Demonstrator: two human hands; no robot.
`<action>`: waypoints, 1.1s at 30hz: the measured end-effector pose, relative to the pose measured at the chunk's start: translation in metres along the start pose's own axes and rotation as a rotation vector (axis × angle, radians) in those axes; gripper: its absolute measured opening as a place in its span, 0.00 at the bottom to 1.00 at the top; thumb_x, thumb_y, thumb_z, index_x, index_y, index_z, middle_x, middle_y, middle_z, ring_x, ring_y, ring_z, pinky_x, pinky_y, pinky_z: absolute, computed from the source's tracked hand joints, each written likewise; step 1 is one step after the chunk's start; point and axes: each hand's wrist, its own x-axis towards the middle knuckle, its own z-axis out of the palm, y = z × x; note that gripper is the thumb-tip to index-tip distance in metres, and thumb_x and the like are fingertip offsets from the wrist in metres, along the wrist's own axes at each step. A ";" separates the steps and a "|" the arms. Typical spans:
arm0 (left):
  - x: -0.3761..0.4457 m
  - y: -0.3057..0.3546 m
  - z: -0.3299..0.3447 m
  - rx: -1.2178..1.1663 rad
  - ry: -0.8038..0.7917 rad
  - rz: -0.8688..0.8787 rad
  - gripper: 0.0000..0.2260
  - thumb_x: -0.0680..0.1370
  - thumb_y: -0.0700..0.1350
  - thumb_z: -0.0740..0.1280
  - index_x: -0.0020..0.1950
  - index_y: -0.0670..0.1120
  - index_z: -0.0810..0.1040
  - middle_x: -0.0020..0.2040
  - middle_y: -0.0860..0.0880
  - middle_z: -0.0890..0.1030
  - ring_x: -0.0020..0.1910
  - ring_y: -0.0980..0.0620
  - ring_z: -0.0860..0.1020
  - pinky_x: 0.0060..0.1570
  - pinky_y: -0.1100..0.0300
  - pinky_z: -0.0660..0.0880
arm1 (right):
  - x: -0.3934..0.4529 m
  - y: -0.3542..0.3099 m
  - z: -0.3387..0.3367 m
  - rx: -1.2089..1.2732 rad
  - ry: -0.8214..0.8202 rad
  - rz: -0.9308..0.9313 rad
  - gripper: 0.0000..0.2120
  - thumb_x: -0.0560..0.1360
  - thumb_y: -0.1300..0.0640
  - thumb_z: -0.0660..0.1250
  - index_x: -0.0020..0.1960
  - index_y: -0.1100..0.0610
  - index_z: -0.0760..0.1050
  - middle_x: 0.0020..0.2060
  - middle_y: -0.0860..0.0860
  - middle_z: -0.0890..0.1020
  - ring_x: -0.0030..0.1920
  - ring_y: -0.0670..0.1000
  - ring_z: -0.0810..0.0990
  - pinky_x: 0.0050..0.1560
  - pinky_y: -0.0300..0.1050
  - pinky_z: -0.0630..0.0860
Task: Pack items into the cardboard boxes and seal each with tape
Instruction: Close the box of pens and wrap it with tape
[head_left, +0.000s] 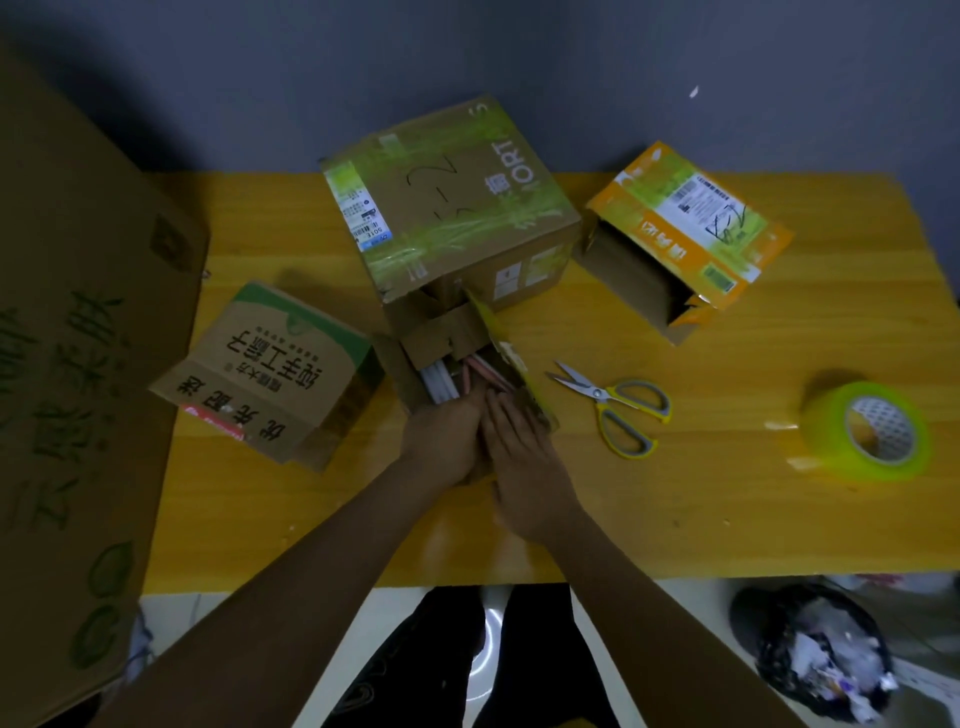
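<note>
Yellow table is bearing the middle box, mouth facing both hands, left and right, fingers straight together, pushing sticks lengthwise inward

The middle box bore the white letters "ORT" on its top, a handwritten "2-3" in black marker, and a shipping label whose print read "5016" upside down. The orange box carried a barcoded label with a black scrawl that could not be read. The left box and the big carton showed Chinese characters, upside down.
</note>
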 end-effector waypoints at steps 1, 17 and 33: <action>-0.002 0.000 -0.001 -0.060 -0.024 -0.012 0.24 0.84 0.44 0.54 0.78 0.48 0.48 0.49 0.44 0.78 0.35 0.49 0.72 0.33 0.57 0.63 | 0.003 0.000 0.002 -0.065 -0.021 0.016 0.33 0.70 0.57 0.52 0.74 0.66 0.63 0.73 0.61 0.65 0.75 0.58 0.58 0.74 0.56 0.52; 0.015 -0.008 0.009 -0.015 -0.054 0.178 0.12 0.79 0.53 0.61 0.57 0.47 0.76 0.52 0.45 0.76 0.53 0.45 0.73 0.52 0.54 0.66 | -0.019 -0.014 -0.049 -0.101 0.296 -0.136 0.20 0.70 0.64 0.55 0.53 0.66 0.82 0.53 0.60 0.83 0.59 0.59 0.80 0.55 0.49 0.79; 0.022 0.007 0.003 -0.381 -0.253 0.191 0.09 0.78 0.48 0.67 0.40 0.47 0.80 0.37 0.44 0.78 0.36 0.47 0.73 0.38 0.54 0.71 | 0.050 0.029 -0.094 -0.489 -0.477 -0.099 0.15 0.73 0.41 0.65 0.45 0.52 0.76 0.30 0.50 0.68 0.50 0.55 0.77 0.62 0.55 0.56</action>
